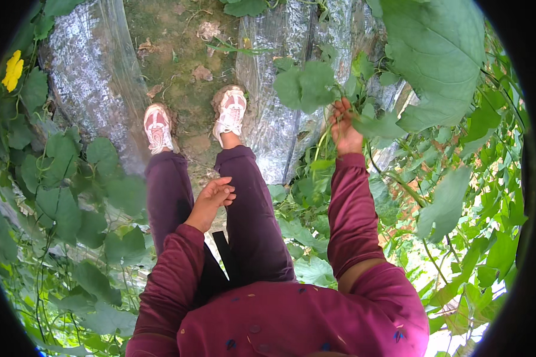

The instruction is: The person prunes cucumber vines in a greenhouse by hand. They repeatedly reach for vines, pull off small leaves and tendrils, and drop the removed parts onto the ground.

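My right hand point(346, 131) reaches out among the plants on the right, its fingers curled on a thin green vine stem. Broad leaves point(306, 87) spread just beyond the fingertips, and pale green tendrils point(324, 143) hang beside the palm. The leaves partly hide what the fingers pinch. Loosely bent and holding nothing visible, my left hand point(212, 201) hovers over my dark trousers point(254, 214), with a gap between thumb and forefinger.
Plastic mulch film point(268, 111) covers the ground on both sides of a bare soil path point(187, 58), where my shoes point(231, 109) stand. A large leaf point(433, 53) overhangs the upper right. Climbing vines point(62, 201) line the left, with a yellow flower point(13, 71).
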Available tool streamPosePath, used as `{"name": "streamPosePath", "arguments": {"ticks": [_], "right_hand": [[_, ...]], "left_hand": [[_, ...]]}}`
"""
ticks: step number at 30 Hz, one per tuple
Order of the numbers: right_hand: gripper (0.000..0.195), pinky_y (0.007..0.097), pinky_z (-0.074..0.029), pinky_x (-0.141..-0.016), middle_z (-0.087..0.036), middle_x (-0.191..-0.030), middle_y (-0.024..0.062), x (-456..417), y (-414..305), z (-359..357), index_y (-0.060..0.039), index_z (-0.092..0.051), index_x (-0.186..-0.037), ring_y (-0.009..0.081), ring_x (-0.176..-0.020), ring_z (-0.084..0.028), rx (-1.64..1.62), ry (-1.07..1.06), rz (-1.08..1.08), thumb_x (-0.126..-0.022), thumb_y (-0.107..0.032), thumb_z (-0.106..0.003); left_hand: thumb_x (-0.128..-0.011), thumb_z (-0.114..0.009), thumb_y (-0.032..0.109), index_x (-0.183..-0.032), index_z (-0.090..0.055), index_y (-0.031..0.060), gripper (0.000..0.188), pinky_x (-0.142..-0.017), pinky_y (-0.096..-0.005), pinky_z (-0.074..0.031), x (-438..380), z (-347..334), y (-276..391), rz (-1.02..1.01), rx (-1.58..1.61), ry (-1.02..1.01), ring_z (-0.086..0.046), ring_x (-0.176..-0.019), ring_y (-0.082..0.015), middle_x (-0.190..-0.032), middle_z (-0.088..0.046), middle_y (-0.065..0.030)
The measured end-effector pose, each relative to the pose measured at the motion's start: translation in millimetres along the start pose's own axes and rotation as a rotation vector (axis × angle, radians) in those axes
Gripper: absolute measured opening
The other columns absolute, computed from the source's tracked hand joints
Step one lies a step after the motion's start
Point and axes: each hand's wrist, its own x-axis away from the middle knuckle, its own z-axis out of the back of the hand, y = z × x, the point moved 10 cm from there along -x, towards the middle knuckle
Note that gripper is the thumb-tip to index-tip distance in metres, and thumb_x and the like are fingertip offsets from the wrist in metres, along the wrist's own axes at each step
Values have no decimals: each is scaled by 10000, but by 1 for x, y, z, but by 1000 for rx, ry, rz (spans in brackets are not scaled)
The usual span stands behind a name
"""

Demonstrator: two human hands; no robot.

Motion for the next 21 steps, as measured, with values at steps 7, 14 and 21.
{"name": "streamPosePath", "arguments": {"ticks": [7,14,21], "right_hand": [[385,278,-405,-637,-595,-959,89,121,51,38,6,-468,-1250,185,-747,-518,2,272,-305,-900,-144,-414],[384,248,-339,-533,-491,-759,32,138,61,35,27,-469,-1239,128,-615,-420,16,172,-336,-908,-168,-475],[338,225,-212,-410,-297,-539,-36,120,50,30,3,-539,-1166,85,-458,-258,134,234,-289,-916,-220,-494]], "left_hand": [[-936,-526,148,-1235,-472,40,323,-805,-271,-463,-3,-4,0,-4,-19,-14,-582,-914,-150,-1052,-573,-73],[-938,-526,156,-1232,-479,47,317,-791,-263,-456,-7,-10,-1,-11,-51,-43,-578,-906,-140,-1051,-572,-64],[-923,-530,117,-1234,-485,55,321,-796,-263,-454,-10,-11,-7,31,-45,-63,-580,-904,-138,-1047,-572,-54]]}}
